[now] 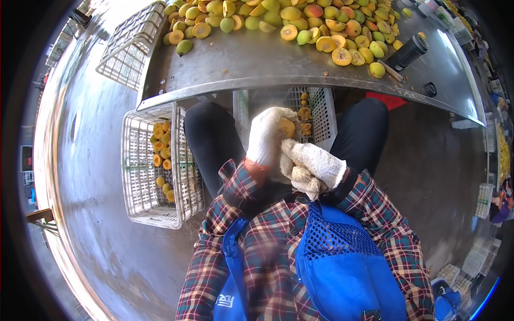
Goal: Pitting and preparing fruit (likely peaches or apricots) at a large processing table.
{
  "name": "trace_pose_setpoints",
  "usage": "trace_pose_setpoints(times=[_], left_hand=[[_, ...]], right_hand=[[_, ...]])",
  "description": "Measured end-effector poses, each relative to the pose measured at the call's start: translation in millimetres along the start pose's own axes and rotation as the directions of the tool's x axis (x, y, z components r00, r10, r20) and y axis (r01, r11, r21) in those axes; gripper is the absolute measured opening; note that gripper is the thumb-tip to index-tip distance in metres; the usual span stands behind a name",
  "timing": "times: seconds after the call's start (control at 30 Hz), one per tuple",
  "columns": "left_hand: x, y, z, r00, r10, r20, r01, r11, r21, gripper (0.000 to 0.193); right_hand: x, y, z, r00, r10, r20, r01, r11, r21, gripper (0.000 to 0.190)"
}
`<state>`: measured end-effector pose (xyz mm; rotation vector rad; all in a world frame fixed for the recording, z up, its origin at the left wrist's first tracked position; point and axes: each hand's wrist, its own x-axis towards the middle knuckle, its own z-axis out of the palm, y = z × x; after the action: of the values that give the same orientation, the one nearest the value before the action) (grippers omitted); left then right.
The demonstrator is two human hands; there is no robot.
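Note:
My left hand (268,134), in a white knitted glove, grips a yellow fruit half (286,128) above my lap. Close against it is my right hand (311,164), in a soiled white glove with the fingers curled in. Whether a tool sits inside those curled fingers is hidden. Between my knees, below the hands, stands a white plastic crate (322,114) with yellow fruit pieces (305,114) in it. Another white crate (176,160), by my left leg, holds several hollowed orange-yellow fruit halves (162,144).
A metal table (257,60) spans the front, heaped with whole and halved yellow-green fruit (293,16). On its right are a black bottle (407,52), a light-coloured stick-like handle (390,71) and a black cap (429,89). An upper-left crate (130,44) adjoins the table. A blue bag (349,265) hangs on my chest.

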<state>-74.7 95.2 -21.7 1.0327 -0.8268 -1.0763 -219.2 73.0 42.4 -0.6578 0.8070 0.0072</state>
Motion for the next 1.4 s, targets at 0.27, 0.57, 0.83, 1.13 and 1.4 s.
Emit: trace_pose_setpoints(times=[0.27, 0.57, 0.83, 1.13, 1.4], left_hand=[[1.6, -6.9, -1.5, 0.963, 0.219, 0.155, -0.242, 0.958, 0.151, 0.014], [-4.0, 6.7, -6.9, 0.956, -0.031, 0.290, 0.031, 1.000, 0.002, 0.035], [-7.4, 1.3, 16.7, 0.958, -0.261, 0.117, 0.284, 0.826, -0.487, 0.036], [15.6, 2.6, 13.8, 0.735, -0.625, -0.265, 0.320, 0.663, -0.677, 0.030], [21.2, 80.4, -80.7, 0.574, 0.223, -0.788, -0.245, 0.965, 0.095, 0.031]], right_hand=[[9.4, 6.7, -29.5, 0.818, 0.067, 0.572, -0.369, 0.823, 0.431, 0.046], [-2.5, -2.9, -29.6, 0.968, 0.185, 0.167, -0.161, 0.976, -0.149, 0.039], [30.5, 27.0, -46.7, 0.475, -0.199, 0.857, -0.398, 0.820, 0.411, 0.050], [27.5, 21.2, -69.5, 0.858, -0.316, 0.404, 0.316, 0.946, 0.069, 0.040], [113.2, 50.9, -112.4, 0.973, -0.123, -0.198, -0.221, -0.224, -0.949, 0.043]])
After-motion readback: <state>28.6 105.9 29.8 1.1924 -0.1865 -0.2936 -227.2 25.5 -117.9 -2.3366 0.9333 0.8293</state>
